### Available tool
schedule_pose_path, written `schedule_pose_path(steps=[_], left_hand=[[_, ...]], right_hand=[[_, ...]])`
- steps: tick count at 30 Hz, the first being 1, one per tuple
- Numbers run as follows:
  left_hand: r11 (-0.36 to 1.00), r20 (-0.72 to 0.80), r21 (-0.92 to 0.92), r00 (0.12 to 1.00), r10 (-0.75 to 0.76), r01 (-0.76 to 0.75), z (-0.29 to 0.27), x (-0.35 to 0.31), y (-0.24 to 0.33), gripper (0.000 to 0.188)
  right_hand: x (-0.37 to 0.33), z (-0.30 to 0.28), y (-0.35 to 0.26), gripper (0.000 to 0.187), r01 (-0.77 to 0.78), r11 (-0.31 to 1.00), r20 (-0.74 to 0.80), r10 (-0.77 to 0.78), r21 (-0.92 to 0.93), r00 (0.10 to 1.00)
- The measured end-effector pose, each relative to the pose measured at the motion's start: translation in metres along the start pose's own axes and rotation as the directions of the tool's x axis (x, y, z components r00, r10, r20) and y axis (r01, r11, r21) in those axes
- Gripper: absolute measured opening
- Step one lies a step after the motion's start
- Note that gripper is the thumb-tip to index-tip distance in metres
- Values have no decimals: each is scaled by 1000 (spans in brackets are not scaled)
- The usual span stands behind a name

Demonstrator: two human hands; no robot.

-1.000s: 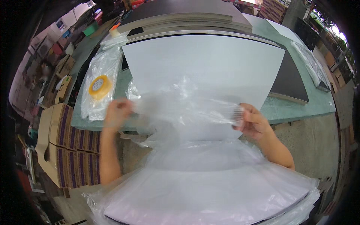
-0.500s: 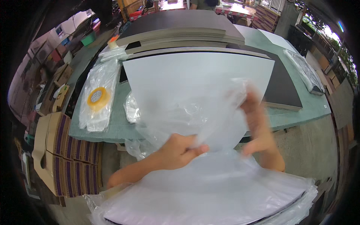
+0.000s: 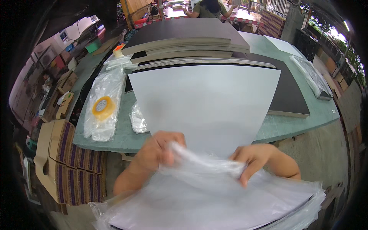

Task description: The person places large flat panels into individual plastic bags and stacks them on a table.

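Both my hands grip the gathered edge of a clear plastic bag (image 3: 203, 163) close in front of me. My left hand (image 3: 161, 149) is closed round the plastic on its left side, slightly blurred. On the other side my right hand (image 3: 253, 159) pinches the same edge between thumb and fingers. Beneath the hands a white sheet wrapped in plastic (image 3: 214, 203) spreads toward me. Just beyond them a large white board (image 3: 203, 99) leans up against the table, its top edge along a stack of thin panels.
Dark panels are stacked on the green table (image 3: 280, 128). At its left, a yellow tape roll (image 3: 103, 108) lies on clear bags (image 3: 103, 84); a wrapped packet (image 3: 312, 76) lies at its right. Folded cartons (image 3: 74, 165) stand left. A person (image 3: 209, 9) sits at a far table.
The plastic film has come down off the white board toward me. My right hand has dropped to the bag's edge, and my left hand has moved left and slightly up.
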State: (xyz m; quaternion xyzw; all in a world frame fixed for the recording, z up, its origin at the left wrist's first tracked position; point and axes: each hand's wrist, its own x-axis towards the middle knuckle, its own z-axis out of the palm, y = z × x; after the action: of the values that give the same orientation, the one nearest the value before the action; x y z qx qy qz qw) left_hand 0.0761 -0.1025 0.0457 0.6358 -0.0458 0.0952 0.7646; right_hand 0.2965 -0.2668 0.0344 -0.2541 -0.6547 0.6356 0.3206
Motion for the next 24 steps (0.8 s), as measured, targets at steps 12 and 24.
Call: schedule_pose_path(steps=[12,24], left_hand=[[609,284,786,811,-511,109,33,-7,14,19],[-47,-310,940,784,-537,339,11,-12,8,14]], right_hand=[[-49,-36,4,52,-735,-112,-682,486,-669,546],[-64,-11,-74,23,-603,-500,-580,-224,-622,784]])
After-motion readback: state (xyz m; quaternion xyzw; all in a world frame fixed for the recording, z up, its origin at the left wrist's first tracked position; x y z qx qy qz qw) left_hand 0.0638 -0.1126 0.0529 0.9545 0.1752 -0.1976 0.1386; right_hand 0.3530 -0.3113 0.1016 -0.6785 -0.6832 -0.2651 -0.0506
